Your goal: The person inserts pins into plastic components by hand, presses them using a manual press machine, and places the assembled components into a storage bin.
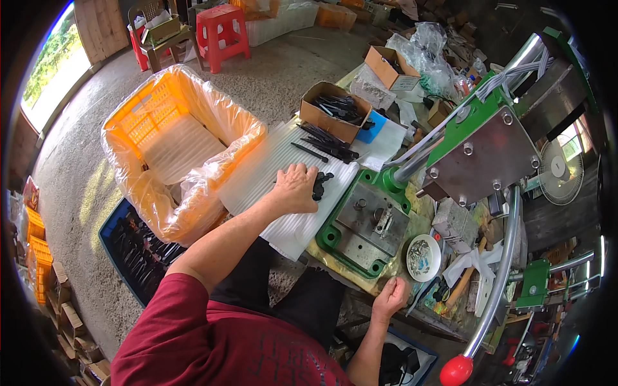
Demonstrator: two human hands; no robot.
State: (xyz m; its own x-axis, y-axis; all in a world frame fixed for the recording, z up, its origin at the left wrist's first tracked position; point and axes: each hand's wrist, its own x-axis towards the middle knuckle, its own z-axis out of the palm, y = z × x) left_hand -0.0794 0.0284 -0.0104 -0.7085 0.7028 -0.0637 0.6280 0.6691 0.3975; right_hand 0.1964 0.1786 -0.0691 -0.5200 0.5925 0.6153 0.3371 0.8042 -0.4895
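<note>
My left hand is curled, back upward, over small black parts on a ribbed white foam sheet. Its fingertips are hidden beneath it, and black ends stick out on its right side. Farther up the sheet lies a loose pile of long black parts. My right hand is closed by the table's near edge, thumb against fingers; anything inside is too small to make out. Just beyond it stands a white bowl of small metal pieces. Between my hands sits the green-framed press base with a steel plate.
The press head overhangs the table, its lever ending in a red knob near my right side. A cardboard box of black parts stands behind the pile. To the left are a plastic-lined orange crate and a blue tray.
</note>
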